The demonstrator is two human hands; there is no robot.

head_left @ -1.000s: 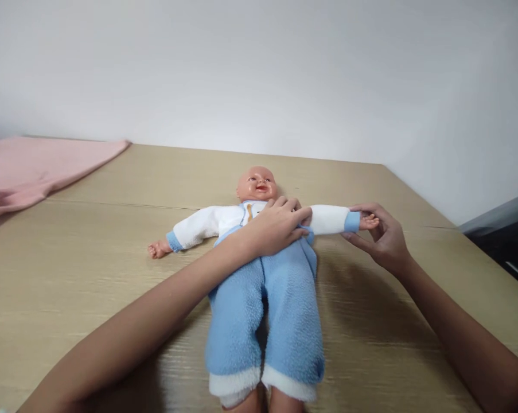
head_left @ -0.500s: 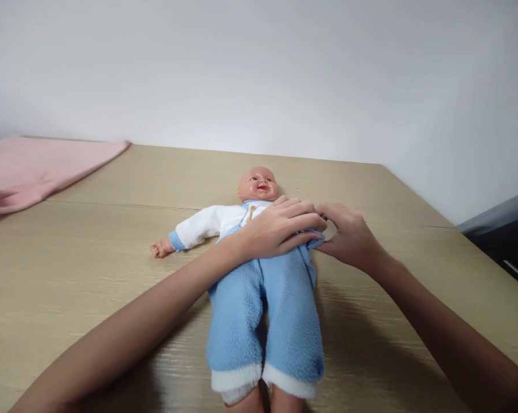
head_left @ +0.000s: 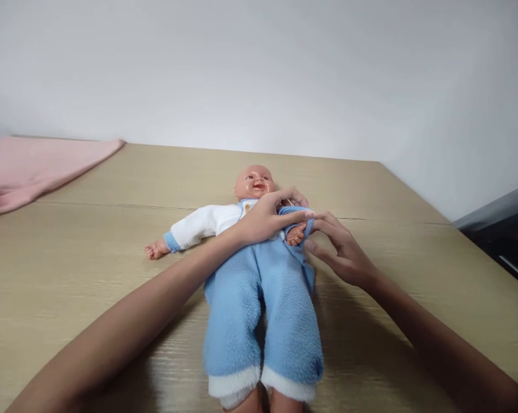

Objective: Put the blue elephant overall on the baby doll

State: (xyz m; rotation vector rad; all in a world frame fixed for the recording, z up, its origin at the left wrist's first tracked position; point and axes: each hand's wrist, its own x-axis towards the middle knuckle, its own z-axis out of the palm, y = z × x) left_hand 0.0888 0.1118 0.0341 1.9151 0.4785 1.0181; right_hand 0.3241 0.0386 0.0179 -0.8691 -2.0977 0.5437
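A bald baby doll (head_left: 253, 182) lies on its back, feet toward me, wearing white-and-blue fleece clothes. Its blue trousers (head_left: 233, 310) end in white cuffs. My left hand (head_left: 265, 218) reaches across the doll's chest, closed around the sleeve on the right side of the picture. From that sleeve's blue cuff (head_left: 309, 226), the doll's small hand (head_left: 296, 234) pokes out. My right hand (head_left: 342, 249) is at the cuff's outer edge, fingertips on the fabric and thumb just below. The doll's other arm (head_left: 196, 226) stretches out to the left in its white sleeve.
A pink cloth (head_left: 35, 169) is spread over the far left of the wooden table (head_left: 90, 287). Behind stands a plain pale wall (head_left: 259, 74). Beyond the table's right edge is a dark object (head_left: 508, 235).
The doll's hand, hidden before, now shows at the cuff. My left hand has shifted left and bunched around the sleeve; my right hand has moved slightly left and lower.
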